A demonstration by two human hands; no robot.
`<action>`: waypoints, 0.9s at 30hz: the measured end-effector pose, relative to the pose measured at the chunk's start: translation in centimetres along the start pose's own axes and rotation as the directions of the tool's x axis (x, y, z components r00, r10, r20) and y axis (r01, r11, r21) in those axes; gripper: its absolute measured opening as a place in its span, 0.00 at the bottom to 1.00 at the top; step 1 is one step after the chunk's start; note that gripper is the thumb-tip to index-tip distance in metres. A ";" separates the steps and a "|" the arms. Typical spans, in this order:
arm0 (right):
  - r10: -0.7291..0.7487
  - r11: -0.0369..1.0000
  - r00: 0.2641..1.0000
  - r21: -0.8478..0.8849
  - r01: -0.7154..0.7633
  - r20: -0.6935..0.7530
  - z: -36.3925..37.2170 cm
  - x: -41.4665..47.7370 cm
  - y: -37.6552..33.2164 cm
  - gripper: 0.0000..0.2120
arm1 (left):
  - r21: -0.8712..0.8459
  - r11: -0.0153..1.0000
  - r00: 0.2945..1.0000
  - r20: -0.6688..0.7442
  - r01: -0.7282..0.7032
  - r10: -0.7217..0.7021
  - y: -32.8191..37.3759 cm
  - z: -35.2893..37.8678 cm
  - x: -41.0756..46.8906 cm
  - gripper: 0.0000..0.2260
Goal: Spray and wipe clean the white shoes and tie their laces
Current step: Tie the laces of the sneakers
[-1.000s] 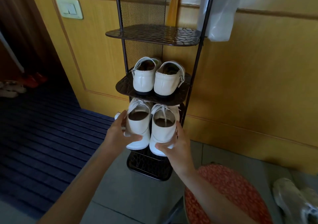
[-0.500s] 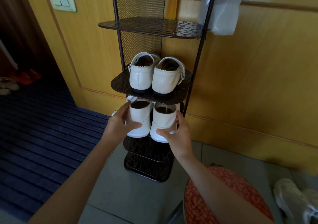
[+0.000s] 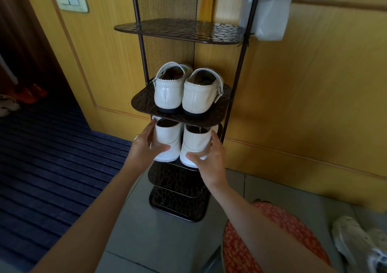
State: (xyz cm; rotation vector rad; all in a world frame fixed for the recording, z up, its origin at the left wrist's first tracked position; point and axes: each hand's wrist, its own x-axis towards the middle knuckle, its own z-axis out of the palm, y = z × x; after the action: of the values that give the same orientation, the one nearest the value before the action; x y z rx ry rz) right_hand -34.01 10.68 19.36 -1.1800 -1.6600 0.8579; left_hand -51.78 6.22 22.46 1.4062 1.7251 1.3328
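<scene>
1. While the left hand point(image 3: 144, 149) grips the left shoe point(image 3: 168, 138) and the right hand point(image 3: 211, 161) grips the right shoe point(image 3: 195, 142), the two white shoes sit side by side, touching, just under the middle shelf point(image 3: 142, 103) of the rack point(image 3: 178, 205).
2. Fingers: on each hand the thumb lies across the heel and the fingers curl along the shoe's outer side. Neither hand is free.
3. Axis: each shoe runs lengthwise from the heel, nearest the person, to the toe, which points toward the wall and is hidden beneath the middle shelf. The laces are out of sight there.
4. Support: whether the soles rest on a tier or hang in the hands cannot be told.
5. Judgement: any coming move must follow that axis, heel-first outward or toe-first inward, low enough to clear the shelf rim. Each hand is equally near its own shoe.
6. Strap shoes point(image 3: 167, 92) stand on the middle shelf directly above, heels outward.
</scene>
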 end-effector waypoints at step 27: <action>0.369 0.915 0.867 -0.295 -0.276 0.334 -28.0 -6.9 -3.9 0.16 | 0.359 0.933 0.819 0.542 -0.023 -0.189 16.7 15.3 -11.2 0.11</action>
State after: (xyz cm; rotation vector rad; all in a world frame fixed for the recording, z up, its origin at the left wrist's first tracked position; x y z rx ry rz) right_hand -8.20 3.92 30.91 -1.5686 -1.9525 1.1866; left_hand -28.38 0.51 30.28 1.6807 1.6151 0.4671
